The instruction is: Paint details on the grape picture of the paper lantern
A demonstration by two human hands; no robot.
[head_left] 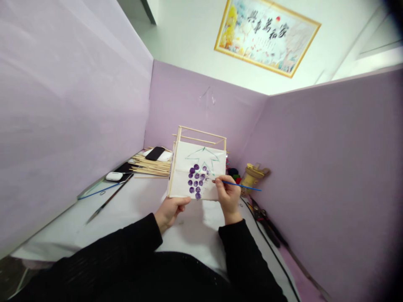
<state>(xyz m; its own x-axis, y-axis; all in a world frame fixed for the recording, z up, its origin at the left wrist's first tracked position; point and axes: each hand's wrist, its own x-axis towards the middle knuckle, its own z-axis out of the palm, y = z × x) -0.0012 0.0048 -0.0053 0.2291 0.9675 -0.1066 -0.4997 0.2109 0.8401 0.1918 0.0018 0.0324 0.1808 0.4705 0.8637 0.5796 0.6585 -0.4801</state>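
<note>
My left hand [171,210] grips the lower left corner of a lantern frame [201,132] built from thin wooden sticks, tilted up toward me. White paper [182,153] covers its near side. Painted on the paper are several purple grapes [196,176] in a cluster, under a green leaf outline [204,157]. Pinched in my right hand [228,193] is a thin blue paintbrush [244,186]. Its tip points left, close to the right edge of the grapes; whether it touches the paper I cannot tell.
Left on the white table [135,214] lie a bundle of wooden sticks [154,167], a black phone [155,153], a white earbud case [114,176] and a long dark brush [110,199]. At right stand a yellow container [252,176] and dark-handled pliers [264,220]. Purple partitions [324,167] enclose the table.
</note>
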